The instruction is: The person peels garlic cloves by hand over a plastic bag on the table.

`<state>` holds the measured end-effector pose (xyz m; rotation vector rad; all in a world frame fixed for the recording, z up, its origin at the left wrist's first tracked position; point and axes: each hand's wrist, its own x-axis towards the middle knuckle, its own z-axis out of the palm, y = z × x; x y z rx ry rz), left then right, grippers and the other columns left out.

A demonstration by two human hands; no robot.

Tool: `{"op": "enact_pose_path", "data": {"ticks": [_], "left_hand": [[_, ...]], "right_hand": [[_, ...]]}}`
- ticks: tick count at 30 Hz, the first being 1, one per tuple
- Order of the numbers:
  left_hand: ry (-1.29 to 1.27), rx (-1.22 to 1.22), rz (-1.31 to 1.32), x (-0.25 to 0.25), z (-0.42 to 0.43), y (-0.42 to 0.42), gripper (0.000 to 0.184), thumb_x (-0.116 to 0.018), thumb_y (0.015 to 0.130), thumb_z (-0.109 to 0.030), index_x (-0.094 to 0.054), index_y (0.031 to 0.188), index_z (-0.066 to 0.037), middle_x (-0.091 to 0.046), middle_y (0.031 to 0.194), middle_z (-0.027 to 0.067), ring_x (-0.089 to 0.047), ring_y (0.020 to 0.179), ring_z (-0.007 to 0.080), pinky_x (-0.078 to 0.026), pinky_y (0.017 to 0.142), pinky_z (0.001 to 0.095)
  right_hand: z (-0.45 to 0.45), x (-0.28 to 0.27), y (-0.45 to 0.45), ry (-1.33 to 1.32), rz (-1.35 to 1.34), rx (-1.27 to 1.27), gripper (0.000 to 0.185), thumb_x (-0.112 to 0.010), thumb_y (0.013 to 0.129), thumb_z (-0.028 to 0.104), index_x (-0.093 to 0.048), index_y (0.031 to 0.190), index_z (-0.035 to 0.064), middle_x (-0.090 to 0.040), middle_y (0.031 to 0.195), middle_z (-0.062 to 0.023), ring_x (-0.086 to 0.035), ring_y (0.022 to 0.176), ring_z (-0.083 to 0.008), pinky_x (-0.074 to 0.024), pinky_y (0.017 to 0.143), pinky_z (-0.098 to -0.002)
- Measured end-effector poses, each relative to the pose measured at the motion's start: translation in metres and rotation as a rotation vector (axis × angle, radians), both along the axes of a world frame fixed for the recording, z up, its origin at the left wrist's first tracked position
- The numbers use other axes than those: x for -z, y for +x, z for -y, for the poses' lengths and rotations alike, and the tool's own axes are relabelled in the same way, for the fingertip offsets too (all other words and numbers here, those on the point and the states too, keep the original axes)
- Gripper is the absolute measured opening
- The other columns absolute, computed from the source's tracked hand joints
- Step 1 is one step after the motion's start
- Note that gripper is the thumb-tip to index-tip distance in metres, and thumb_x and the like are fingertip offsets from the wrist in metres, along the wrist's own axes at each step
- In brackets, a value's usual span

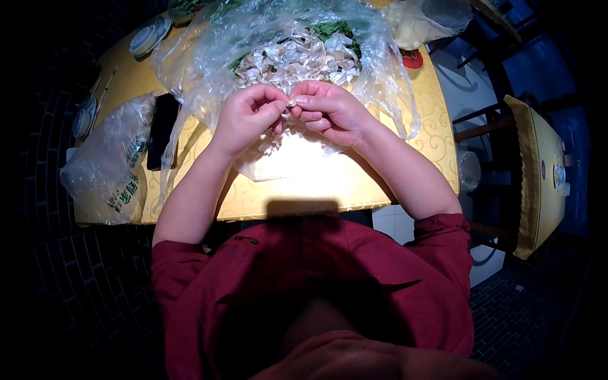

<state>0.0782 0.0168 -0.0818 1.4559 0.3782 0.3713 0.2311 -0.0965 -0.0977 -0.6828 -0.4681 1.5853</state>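
Observation:
A small pale piece, which looks like a garlic clove (291, 102), sits between the fingertips of both hands. My left hand (253, 117) pinches it from the left, thumb and fingers closed. My right hand (332, 113) holds it from the right between thumb and forefinger, with the other fingers curled. Just beyond my hands lies a heap of whitish papery skins (297, 60) on a clear plastic bag (202, 57). Green leaves (335, 30) show at the back of the heap. Some skins also lie below my hands in the bright light.
The yellow patterned table (253, 206) bears a dark phone (163, 132), a printed plastic bag (114, 158), stacked dishes (149, 39) and another dish (82, 120). A plastic bag (424, 22) and a red object (412, 59) are at the back right. A second table (538, 171) stands right.

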Motion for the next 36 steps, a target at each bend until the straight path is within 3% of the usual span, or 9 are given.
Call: {"op": "enact_pose_path", "data": {"ticks": [9, 12, 15, 18, 21, 27, 32, 36], "left_hand": [[-0.099, 0.022, 0.018, 0.000, -0.005, 0.000, 0.010, -0.058, 0.083, -0.006, -0.058, 0.088, 0.002, -0.059, 0.074, 0.0045, -0.054, 0.056, 0.0080, -0.044, 0.051, 0.0200], [-0.122, 0.009, 0.014, 0.001, -0.006, 0.000, 0.009, -0.059, 0.082, -0.006, -0.058, 0.087, 0.002, -0.059, 0.073, 0.0039, -0.053, 0.055, 0.0075, -0.043, 0.050, 0.0190], [-0.156, -0.020, -0.001, 0.005, -0.009, 0.001, 0.009, -0.059, 0.082, -0.007, -0.057, 0.086, 0.001, -0.058, 0.072, 0.0032, -0.052, 0.054, 0.0070, -0.042, 0.049, 0.0182], [-0.156, -0.025, -0.005, 0.003, -0.006, 0.001, 0.008, -0.058, 0.082, -0.007, -0.057, 0.086, 0.000, -0.058, 0.071, 0.0027, -0.052, 0.054, 0.0067, -0.041, 0.049, 0.0180], [-0.131, -0.033, 0.007, 0.001, -0.004, 0.001, 0.007, -0.058, 0.082, -0.007, -0.057, 0.085, 0.000, -0.057, 0.070, 0.0024, -0.052, 0.054, 0.0067, -0.041, 0.049, 0.0181], [-0.074, -0.176, 0.134, 0.005, -0.010, 0.001, 0.006, -0.058, 0.082, -0.006, -0.056, 0.084, -0.001, -0.056, 0.068, 0.0018, -0.052, 0.054, 0.0064, -0.042, 0.049, 0.0189], [0.363, -0.278, -0.008, 0.009, -0.011, 0.003, 0.004, -0.057, 0.081, -0.004, -0.058, 0.080, 0.000, -0.057, 0.067, 0.0011, -0.053, 0.056, 0.0060, -0.043, 0.050, 0.0192], [0.351, -0.259, 0.029, 0.012, -0.006, 0.005, 0.006, -0.058, 0.080, -0.004, -0.061, 0.083, 0.000, -0.059, 0.067, 0.0012, -0.055, 0.056, 0.0060, -0.043, 0.050, 0.0197]], "right_hand": [[-0.001, 0.001, -0.003, -0.037, -0.006, 0.026, 0.011, -0.052, 0.086, 0.007, -0.050, 0.094, 0.0000, -0.056, 0.080, -0.0077, -0.036, 0.050, -0.0025, -0.0242, 0.038, -0.0130], [-0.001, 0.005, -0.006, 0.050, 0.079, 0.081, 0.018, -0.055, 0.085, 0.010, -0.050, 0.100, 0.0003, -0.057, 0.083, -0.0061, -0.043, 0.057, -0.0045, -0.0364, 0.047, -0.0149], [-0.005, 0.009, -0.017, 0.179, 0.793, 0.379, 0.022, -0.061, 0.082, 0.015, -0.054, 0.098, 0.0007, -0.059, 0.079, -0.0042, -0.054, 0.068, -0.0069, -0.0443, 0.059, -0.0188], [-0.001, 0.001, -0.017, 0.122, 1.024, 0.328, 0.023, -0.061, 0.083, 0.014, -0.054, 0.101, 0.0014, -0.058, 0.089, -0.0029, -0.055, 0.086, -0.0089, -0.0450, 0.078, -0.0225], [-0.004, 0.008, -0.016, 0.177, 0.948, 0.409, 0.022, -0.062, 0.082, 0.018, -0.058, 0.095, 0.0004, -0.061, 0.085, -0.0034, -0.055, 0.076, -0.0074, -0.0453, 0.068, -0.0205], [-0.001, 0.000, -0.005, 0.045, 0.673, 0.373, 0.020, -0.058, 0.085, 0.014, -0.056, 0.098, -0.0004, -0.062, 0.087, -0.0057, -0.056, 0.074, -0.0083, -0.0450, 0.067, -0.0196], [-0.002, 0.001, -0.007, 0.092, 0.718, 0.345, 0.020, -0.057, 0.085, 0.011, -0.055, 0.103, 0.0012, -0.060, 0.094, -0.0044, -0.056, 0.079, -0.0079, -0.0455, 0.073, -0.0195], [-0.003, 0.005, -0.012, 0.138, 0.796, 0.384, 0.023, -0.058, 0.083, 0.010, -0.055, 0.103, 0.0000, -0.061, 0.089, -0.0041, -0.058, 0.075, -0.0092, -0.0457, 0.069, -0.0214]]}}
